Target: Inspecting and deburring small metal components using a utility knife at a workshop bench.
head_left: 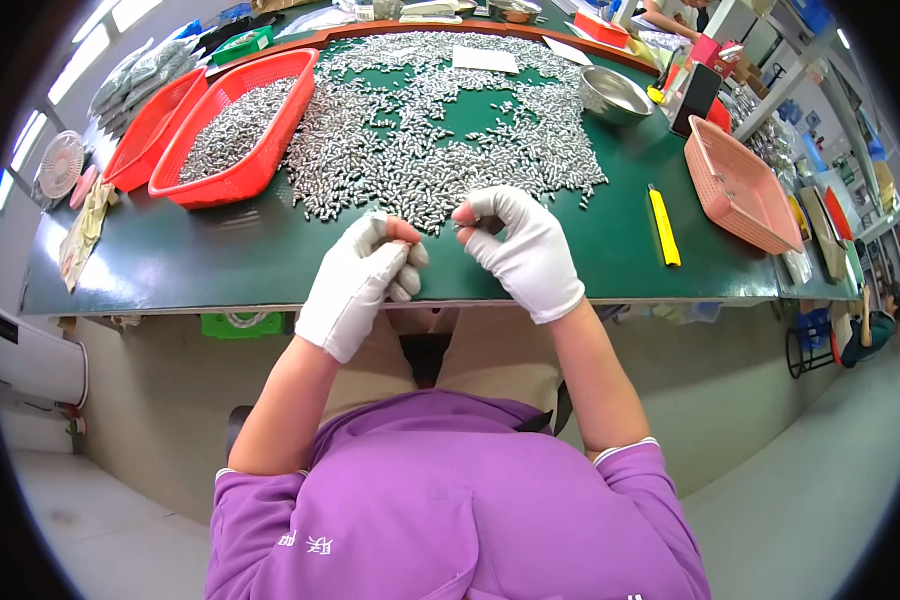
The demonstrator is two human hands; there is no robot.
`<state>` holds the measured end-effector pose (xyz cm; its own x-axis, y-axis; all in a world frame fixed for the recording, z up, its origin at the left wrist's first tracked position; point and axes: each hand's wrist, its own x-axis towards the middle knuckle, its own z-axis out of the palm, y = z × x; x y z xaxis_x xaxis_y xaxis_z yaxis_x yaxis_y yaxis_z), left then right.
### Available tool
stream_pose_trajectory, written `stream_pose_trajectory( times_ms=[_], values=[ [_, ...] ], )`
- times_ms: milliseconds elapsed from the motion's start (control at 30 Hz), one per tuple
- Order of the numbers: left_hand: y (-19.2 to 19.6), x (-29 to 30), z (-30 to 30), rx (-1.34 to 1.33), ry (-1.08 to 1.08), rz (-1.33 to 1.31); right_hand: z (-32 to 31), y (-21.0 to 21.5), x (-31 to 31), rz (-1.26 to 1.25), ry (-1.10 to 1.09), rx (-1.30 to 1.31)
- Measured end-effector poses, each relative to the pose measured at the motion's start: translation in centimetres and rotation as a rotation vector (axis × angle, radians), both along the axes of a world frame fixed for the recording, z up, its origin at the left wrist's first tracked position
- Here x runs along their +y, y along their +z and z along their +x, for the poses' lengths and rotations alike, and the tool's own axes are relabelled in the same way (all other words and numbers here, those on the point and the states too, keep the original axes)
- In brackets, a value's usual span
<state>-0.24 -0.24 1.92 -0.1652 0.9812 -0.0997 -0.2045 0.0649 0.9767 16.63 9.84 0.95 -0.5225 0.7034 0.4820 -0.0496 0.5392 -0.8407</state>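
Observation:
Small silvery metal parts (420, 150), each short and rounded, lie in a wide loose layer on the green tabletop (270, 262). Just in front of the layer's near edge is my left hand (365, 275), in a white glove with bare fingertips. Its fingers are curled together, and whatever they may hold is hidden. Across a small gap, my right hand (520, 245), gloved the same way, pinches thumb against forefinger. A tiny greyish piece shows at those fingertips, apparently one of the small metal parts. Both hands hover close to the table's front edge.
At left, a red basket (160, 190) holds more metal parts beside another red basket (130, 165). A yellow utility knife (663, 228) and a pink basket (740, 190) lie at right. Behind them stands a metal bowl (615, 97). White cards (485, 59) rest on the parts.

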Motion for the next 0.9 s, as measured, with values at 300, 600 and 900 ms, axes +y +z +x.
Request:
stream_pose_trajectory(
  times_ms=[300,600,900],
  values=[
    [0.0,1.7,-0.6,0.046,-0.178,-0.121,-1.5,1.1,-0.4,0.28,0.052,-0.017],
    [-0.1,1.4,-0.5,-0.03,-0.098,-0.083,-1.3,-0.2,0.1,0.412,-0.099,0.043],
    [0.2,1.1,-0.1,-0.011,-0.081,-0.056,-1.3,-0.1,-0.3,0.492,-0.124,-0.024]
  ],
)
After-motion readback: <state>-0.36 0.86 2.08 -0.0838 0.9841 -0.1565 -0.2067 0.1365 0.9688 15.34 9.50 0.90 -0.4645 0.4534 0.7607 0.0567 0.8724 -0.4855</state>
